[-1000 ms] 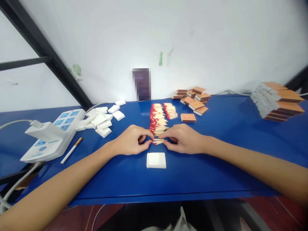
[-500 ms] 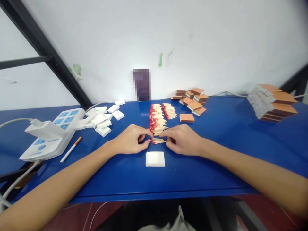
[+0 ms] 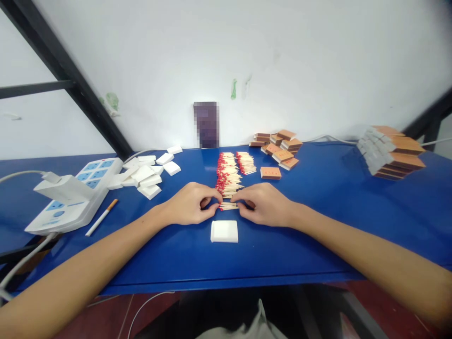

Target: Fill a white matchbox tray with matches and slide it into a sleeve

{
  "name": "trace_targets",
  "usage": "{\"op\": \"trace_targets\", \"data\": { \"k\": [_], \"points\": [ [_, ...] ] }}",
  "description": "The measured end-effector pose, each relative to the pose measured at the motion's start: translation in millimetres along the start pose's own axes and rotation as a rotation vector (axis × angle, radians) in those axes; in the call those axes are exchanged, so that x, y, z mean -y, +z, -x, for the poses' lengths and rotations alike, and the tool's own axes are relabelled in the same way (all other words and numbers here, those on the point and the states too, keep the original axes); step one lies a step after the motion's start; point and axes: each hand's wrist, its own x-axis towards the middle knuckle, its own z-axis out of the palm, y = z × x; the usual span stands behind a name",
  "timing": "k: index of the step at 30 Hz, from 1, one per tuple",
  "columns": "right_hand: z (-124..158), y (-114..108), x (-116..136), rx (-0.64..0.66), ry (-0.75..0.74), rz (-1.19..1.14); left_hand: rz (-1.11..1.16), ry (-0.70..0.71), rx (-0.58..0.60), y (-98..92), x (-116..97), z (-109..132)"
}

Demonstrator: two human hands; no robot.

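Note:
A small bunch of matches lies on the blue table between my two hands. My left hand has thumb and index finger closed at the red-headed end of the bunch. At the plain wooden end, my right hand closes its thumb and index finger in the same way. Just beyond is a long pile of red-tipped matches, with a smaller group of matches to its right. Nearer to me sits a white matchbox tray.
Loose white trays lie in a heap at left, near a power strip and a cigarette. Orange matchbox sleeves are scattered at the back, one sleeve apart. A block of stacked matchboxes stands far right.
My right thumb and fingers have closed in on the wooden end of the bunch, and my left fingers on the heads. The whole view has shifted slightly.

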Motion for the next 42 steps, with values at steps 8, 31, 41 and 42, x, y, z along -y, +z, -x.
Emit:
{"op": "trace_targets", "data": {
  "k": [8, 31, 41, 42],
  "points": [
    [-0.1, -1.3, -1.0, 0.035, -0.008, -0.002, -0.02, 0.014, 0.015, -2.8, -4.5, -1.3],
    [-0.3, -9.0, -2.8, 0.046, 0.043, -0.045, -0.064, 0.062, -0.102, -1.3, -4.8, -3.1],
    [1.6, -6.9, -4.4, 0.037, 0.0, -0.053, -0.107, 0.044, -0.137, 0.9, -1.4, -2.8],
    [1.7, -7.0, -4.6, 0.039, -0.002, -0.057, -0.104, 0.048, -0.126, 0.7, -1.5, -2.9]
  ]
}}
